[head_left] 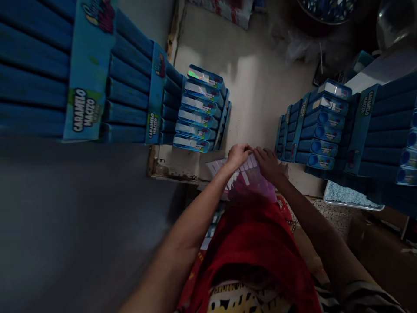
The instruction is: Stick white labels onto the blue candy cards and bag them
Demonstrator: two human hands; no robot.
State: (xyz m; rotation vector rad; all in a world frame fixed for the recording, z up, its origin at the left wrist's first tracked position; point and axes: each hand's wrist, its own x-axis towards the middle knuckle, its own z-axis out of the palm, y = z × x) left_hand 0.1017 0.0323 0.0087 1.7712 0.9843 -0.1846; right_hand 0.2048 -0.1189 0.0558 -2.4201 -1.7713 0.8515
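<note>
Head view: your left hand and right hand meet at the far edge of the pink plastic, fingers bent and nearly touching across hands; you cannot tell from here whether they are clamped on it. It lies just on your body's side of the fingertips, between your wrists, neither hand clearly nearer. Its white strips run lengthwise from the fingers toward you; the whole piece's long axis is unclear, as its near end merges with your red apron. Beyond your fingers is the table, flanked by a left stack of blue packs and a right stack. The left stack's bands read "CARAMELO MACIZO"; "CARAMELO" also reads on the right. You can't safely read the curly logo above, nor the yellow print on your shirt.
</note>
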